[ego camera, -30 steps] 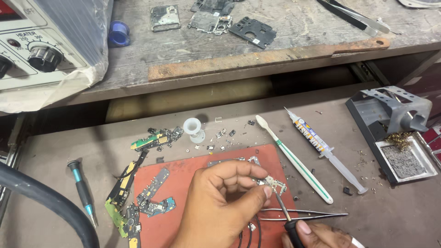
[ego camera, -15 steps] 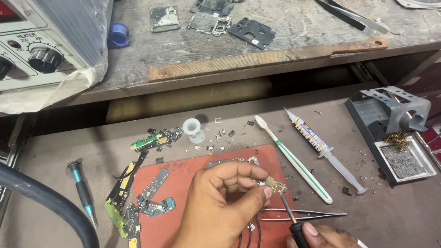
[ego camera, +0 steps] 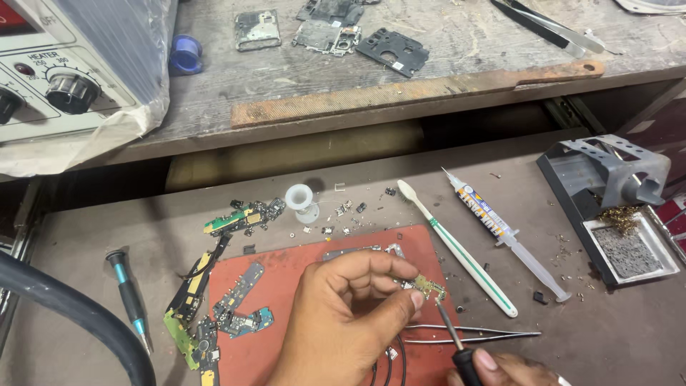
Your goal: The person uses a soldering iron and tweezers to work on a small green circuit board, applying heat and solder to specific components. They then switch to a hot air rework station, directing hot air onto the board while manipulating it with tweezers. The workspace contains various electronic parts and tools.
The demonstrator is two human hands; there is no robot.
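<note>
Red work mat (ego camera: 286, 275) under both hands. My left hand (ego camera: 343, 322) pinches a small gold board piece (ego camera: 427, 287) just above it; right hand (ego camera: 500, 368) grips the soldering iron (ego camera: 450, 332), tip touching the piece. I judge brief, steady contact best; tweezers (ego camera: 471, 333) lie beside.

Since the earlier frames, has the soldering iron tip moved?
Yes. The soldering iron tip has shifted slightly left, away from the white toothbrush and closer to the small circuit board pinched in the left hand. The right hand holds the iron.

left hand (ego camera: 350, 322): bare, no glove | right hand (ego camera: 504, 370): bare, short nails
</note>
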